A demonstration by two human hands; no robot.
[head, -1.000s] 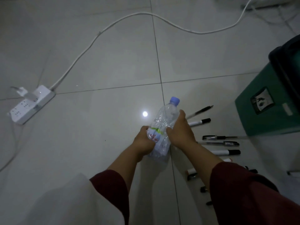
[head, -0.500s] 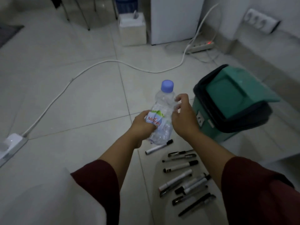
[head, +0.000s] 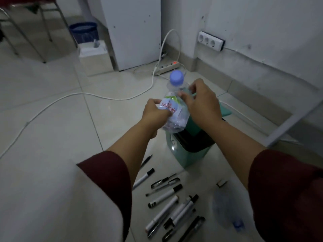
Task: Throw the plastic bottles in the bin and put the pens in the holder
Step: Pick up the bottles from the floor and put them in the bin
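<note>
Pale tiled floor point(head: 52, 130) spreads out under me. A white cable point(head: 73, 96) snakes across it to a power strip point(head: 167, 66) with a red light glowing, which lies at the foot of a white cabinet point(head: 132, 30). Left of the cabinet stands a tissue box point(head: 94, 55), and behind that a dark blue basket point(head: 83, 32). On the grey wall point(head: 262, 23) to my right sits a row of three sockets point(head: 210, 41). Metal chair legs point(head: 40, 28) show at the far left.
</note>
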